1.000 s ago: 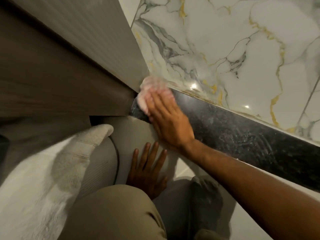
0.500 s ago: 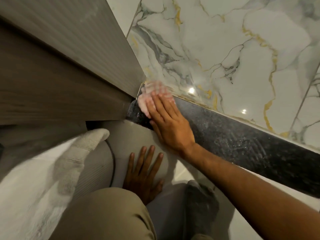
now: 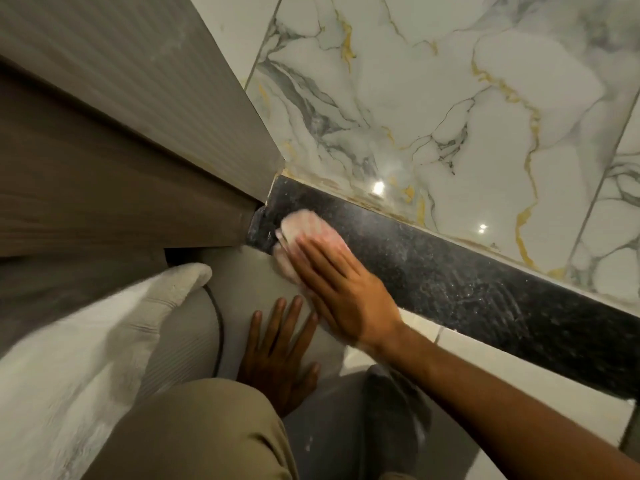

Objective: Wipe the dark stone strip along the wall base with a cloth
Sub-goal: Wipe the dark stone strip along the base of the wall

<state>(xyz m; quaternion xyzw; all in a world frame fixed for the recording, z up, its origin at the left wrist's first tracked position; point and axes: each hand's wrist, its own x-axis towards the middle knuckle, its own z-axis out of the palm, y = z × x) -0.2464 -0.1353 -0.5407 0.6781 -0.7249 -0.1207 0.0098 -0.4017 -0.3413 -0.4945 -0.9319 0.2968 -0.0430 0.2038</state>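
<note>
Your right hand (image 3: 346, 289) lies flat, fingers straight and together, pressing a pale pink cloth (image 3: 304, 237) onto the dark stone strip (image 3: 485, 289) at its far left end, just beside the corner where the grey cabinet panel (image 3: 156, 133) meets the marble wall (image 3: 450, 98). The cloth pokes out past your fingertips and its lower part hangs over the strip's bottom edge onto the floor (image 3: 249, 278). Your left hand (image 3: 277, 355) is spread flat on the floor below, fingers apart, holding nothing, prob. bracing you. A white towel (image 3: 86, 358) lies to the left, touching neither hand.

Step in hand, by my read: mid-wipe, working the corner end. The strip runs diagonally down to the right along the wall base, and it shows pale smears and dust streaks further along, so most of the length looks undone.

Next move calls for: keep your palm flat w/ even pressure, drag the cloth rightward along the strip, covering top edge to bottom. Your arm crosses over the strip, so you'll likely need to shift your body to reach the right end.
</note>
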